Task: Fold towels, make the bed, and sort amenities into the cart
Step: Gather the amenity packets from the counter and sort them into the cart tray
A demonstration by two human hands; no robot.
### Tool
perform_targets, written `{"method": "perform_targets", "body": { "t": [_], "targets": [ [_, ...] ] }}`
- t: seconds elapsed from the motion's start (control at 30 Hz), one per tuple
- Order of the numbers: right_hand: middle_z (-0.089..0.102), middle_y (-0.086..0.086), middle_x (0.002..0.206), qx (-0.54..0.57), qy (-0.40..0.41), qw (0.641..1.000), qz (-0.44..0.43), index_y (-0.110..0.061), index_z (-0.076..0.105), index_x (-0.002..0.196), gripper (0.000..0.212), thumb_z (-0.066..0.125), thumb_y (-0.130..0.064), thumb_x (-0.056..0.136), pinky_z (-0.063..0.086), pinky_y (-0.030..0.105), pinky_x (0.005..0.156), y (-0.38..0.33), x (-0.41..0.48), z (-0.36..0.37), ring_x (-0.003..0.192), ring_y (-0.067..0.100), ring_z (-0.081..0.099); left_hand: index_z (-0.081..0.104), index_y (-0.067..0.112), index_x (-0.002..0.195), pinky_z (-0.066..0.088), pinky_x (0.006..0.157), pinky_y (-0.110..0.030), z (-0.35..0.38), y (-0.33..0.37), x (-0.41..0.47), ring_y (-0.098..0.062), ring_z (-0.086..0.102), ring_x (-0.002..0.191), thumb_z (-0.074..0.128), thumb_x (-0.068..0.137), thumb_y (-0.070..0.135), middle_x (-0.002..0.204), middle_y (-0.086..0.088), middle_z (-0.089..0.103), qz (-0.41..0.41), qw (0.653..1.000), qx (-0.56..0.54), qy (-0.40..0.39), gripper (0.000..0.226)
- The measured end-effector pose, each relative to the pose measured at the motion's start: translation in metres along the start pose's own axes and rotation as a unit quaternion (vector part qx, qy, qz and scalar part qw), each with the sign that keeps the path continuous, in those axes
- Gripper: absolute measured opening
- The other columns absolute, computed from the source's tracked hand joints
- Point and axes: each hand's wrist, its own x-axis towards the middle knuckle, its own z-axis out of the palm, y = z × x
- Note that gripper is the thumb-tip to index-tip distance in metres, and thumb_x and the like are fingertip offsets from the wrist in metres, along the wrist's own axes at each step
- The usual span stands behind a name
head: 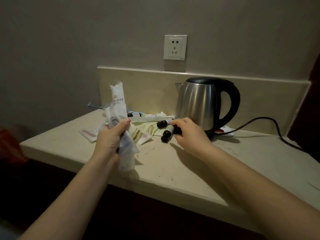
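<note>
Left hand [110, 137] grips limp, crinkly packets [117, 99]. Right hand [188, 134] curls round a bottle [168, 131]; light, slick, likely rolls, take mid-body.

The right grip [187, 134] covers part of the small dark-capped bottles [167, 134], so how many its fingers clasp cannot be told. Print on the tall white plastic sachet [118, 99] in the left grip [110, 135] is too small to read. A red-and-white packet [225, 131] lies mostly hidden behind the steel electric kettle [199, 104]. The left edge cuts a blurred red shape [8, 144].
</note>
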Motion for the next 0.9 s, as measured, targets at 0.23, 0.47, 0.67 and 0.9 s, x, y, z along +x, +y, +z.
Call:
{"method": "perform_targets", "body": {
  "t": [0.23, 0.47, 0.67, 0.9],
  "targets": [
    [0.054, -0.005, 0.126, -0.263, -0.099, 0.939, -0.200, -0.033, 0.055, 0.119, 0.035, 0.043, -0.011, 0.094, 0.050, 0.036, 0.070, 0.004, 0.051, 0.033, 0.106, 0.024, 0.053, 0.062, 0.007, 0.096, 0.052, 0.051, -0.026, -0.020, -0.011, -0.042, -0.018, 0.065, 0.064, 0.070, 0.082, 0.016, 0.076, -0.007, 0.065, -0.008, 0.998, -0.012, 0.058, 0.019],
    [0.062, -0.006, 0.105, 0.162, -0.079, 0.976, -0.122, -0.025, 0.059, 0.117, 0.031, 0.064, -0.034, 0.088, 0.047, 0.030, 0.072, -0.024, -0.002, -0.001, 0.092, 0.015, 0.058, 0.062, 0.007, 0.097, 0.051, 0.047, -0.018, -0.044, -0.027, -0.099, -0.010, 0.068, 0.060, 0.068, 0.084, 0.015, 0.080, -0.006, 0.067, 0.020, 0.992, -0.031, 0.123, 0.017],
    [0.062, -0.015, 0.090, 0.449, -0.063, 0.881, -0.136, -0.036, 0.055, 0.091, 0.015, 0.068, -0.034, 0.084, 0.052, 0.024, 0.071, -0.089, -0.096, -0.024, 0.083, 0.004, 0.060, 0.061, 0.012, 0.099, 0.050, 0.046, -0.018, -0.063, -0.029, -0.167, -0.004, 0.066, 0.056, 0.065, 0.086, 0.014, 0.079, -0.004, 0.066, 0.045, 0.989, 0.018, 0.142, 0.015],
    [0.064, -0.015, 0.074, 0.618, -0.115, 0.774, -0.072, -0.022, 0.061, 0.091, 0.007, 0.066, -0.026, 0.087, 0.051, 0.022, 0.066, -0.165, -0.209, 0.019, 0.072, 0.000, 0.062, 0.063, 0.018, 0.106, 0.056, 0.079, -0.044, -0.127, -0.025, -0.259, -0.028, 0.068, 0.089, 0.076, 0.059, 0.037, 0.095, -0.011, 0.071, 0.026, 0.975, 0.054, 0.214, 0.052]
  ]
}}
